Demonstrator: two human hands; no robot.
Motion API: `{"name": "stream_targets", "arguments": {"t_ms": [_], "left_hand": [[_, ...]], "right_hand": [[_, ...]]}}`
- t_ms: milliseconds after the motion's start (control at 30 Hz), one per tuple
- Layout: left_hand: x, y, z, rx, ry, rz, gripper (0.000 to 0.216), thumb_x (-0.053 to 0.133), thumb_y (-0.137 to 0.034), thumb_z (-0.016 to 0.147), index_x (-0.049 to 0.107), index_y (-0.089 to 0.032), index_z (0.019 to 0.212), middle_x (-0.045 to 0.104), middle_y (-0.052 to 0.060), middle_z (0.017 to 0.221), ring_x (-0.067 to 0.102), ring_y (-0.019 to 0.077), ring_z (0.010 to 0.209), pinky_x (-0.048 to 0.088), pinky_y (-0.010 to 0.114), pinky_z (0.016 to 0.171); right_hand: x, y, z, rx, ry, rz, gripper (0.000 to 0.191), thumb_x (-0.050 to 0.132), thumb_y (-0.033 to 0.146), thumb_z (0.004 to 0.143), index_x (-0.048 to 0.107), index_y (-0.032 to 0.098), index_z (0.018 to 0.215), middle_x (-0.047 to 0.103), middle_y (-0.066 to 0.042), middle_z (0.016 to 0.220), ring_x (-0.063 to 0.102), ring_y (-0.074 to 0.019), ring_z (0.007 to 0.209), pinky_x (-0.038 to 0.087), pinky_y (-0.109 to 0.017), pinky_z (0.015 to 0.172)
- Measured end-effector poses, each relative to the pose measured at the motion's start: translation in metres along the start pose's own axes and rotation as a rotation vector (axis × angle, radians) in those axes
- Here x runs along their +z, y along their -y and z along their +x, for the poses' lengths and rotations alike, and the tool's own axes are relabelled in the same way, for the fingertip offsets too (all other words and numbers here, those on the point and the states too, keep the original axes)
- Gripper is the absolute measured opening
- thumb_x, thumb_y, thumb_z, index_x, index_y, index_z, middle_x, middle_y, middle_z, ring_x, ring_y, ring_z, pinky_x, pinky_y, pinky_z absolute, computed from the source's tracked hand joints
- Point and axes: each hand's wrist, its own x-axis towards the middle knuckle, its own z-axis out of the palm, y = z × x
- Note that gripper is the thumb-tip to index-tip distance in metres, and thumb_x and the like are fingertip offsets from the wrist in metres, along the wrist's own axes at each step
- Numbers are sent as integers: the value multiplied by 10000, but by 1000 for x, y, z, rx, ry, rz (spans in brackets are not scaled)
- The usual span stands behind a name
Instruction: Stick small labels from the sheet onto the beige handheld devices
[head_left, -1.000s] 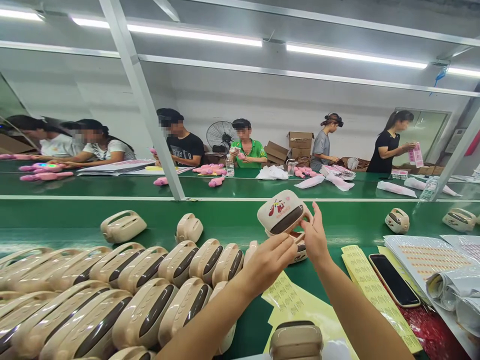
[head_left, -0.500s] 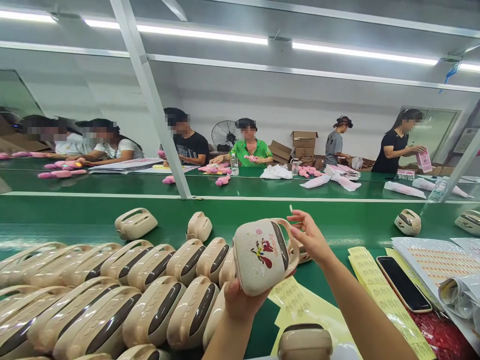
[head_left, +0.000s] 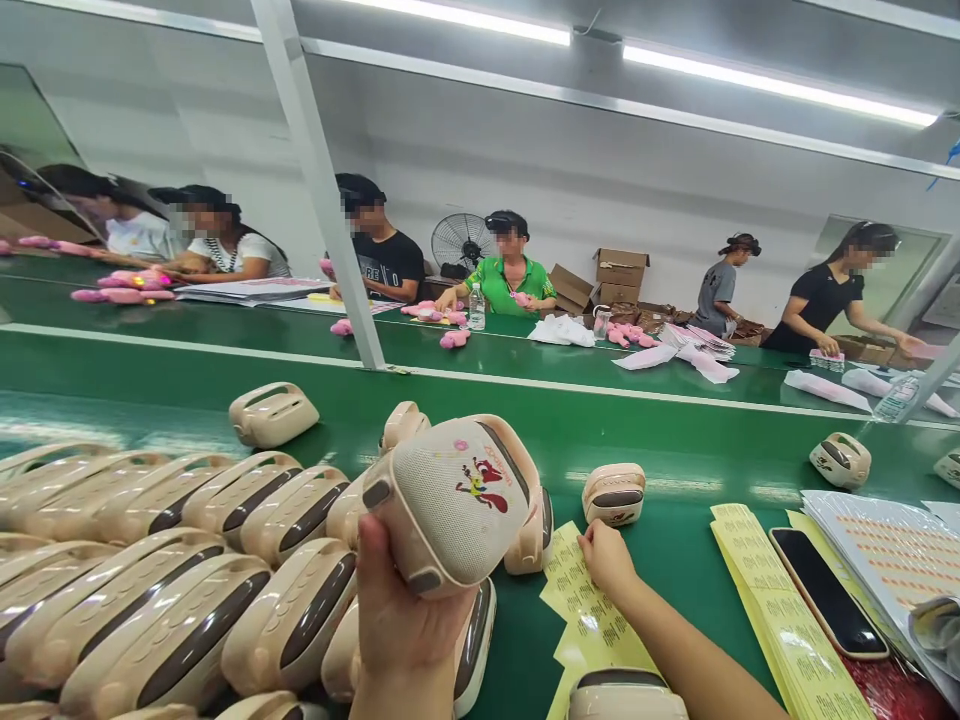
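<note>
A beige portable speaker [head_left: 450, 500] with a carry handle, a pale mesh front and a red cartoon print rests in my left hand [head_left: 409, 610]. The fingers wrap it from below, and it is tilted, its underside feet turned toward me. My right hand [head_left: 606, 560] is closed at the upper edge of a yellow label sheet [head_left: 596, 620]; what its fingertips pinch is hidden. Just beyond that hand stands another beige speaker [head_left: 613, 492]. One more speaker [head_left: 626, 695] sits at the bottom edge, by my right forearm.
Rows of beige speakers [head_left: 165, 610] fill the left of the green bench [head_left: 675, 450]. At right lie more yellow label sheets [head_left: 780, 600], a phone [head_left: 829, 592] and white sticker sheets [head_left: 885, 540]. Several people work across the bench among pink toys [head_left: 124, 285].
My right hand has left the speaker's handle and dropped to the yellow label sheet, its fingers closing. My left hand has moved the speaker leftward and tilted it. The view has shifted slightly.
</note>
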Motion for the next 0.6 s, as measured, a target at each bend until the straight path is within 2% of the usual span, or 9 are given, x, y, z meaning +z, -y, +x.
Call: {"name": "stream_targets", "arguments": {"t_ms": [100, 200, 300, 400, 467, 600], "left_hand": [[-3, 1, 3, -38, -31, -40, 592, 737, -654, 387, 691, -368, 903, 697, -47, 1080, 332, 363, 1292, 382, 521, 990], [-8, 2, 7, -70, 45, -119, 544, 712, -609, 518, 671, -339, 988, 727, -31, 1009, 358, 329, 1286, 379, 484, 1005], [-12, 2, 9, -112, 117, -245, 511, 642, -568, 659, 623, -303, 1095, 745, -9, 952, 494, 282, 1189, 409, 440, 985], [-12, 2, 10, -129, 75, -299, 484, 583, -564, 723, 607, -295, 1124, 752, -8, 921, 650, 232, 958, 455, 405, 940], [-8, 2, 9, -136, 46, -288, 449, 560, -560, 744, 623, -290, 1098, 752, -13, 914, 676, 209, 870, 472, 398, 918], [-2, 2, 8, -113, 49, -206, 438, 617, -560, 692, 667, -266, 1014, 745, -3, 937, 635, 244, 972, 485, 436, 896]], "right_hand": [[3, -1, -3, -10, -25, -70, 130, 445, 159, 888, 573, 141, 872, 667, -114, 891, 622, -215, 839, 415, -291, 687], [7, -3, -1, 8, -25, -98, 115, 449, 148, 874, 562, 151, 860, 676, -124, 861, 636, -238, 803, 391, -275, 620], [9, -6, 3, 24, -25, -76, 87, 463, 129, 859, 546, 144, 843, 670, -133, 828, 643, -246, 771, 384, -268, 583], [12, -13, 7, 24, 11, 12, 99, 451, 152, 874, 525, 166, 810, 652, -56, 699, 628, -178, 581, 387, -241, 515], [15, -18, 8, 35, 50, 90, 139, 408, 177, 902, 511, 180, 808, 610, 12, 593, 569, -126, 443, 382, -218, 455], [18, -25, 11, 63, 95, 199, 186, 382, 232, 937, 521, 167, 832, 529, 79, 489, 487, -77, 363, 388, -190, 419]]}}
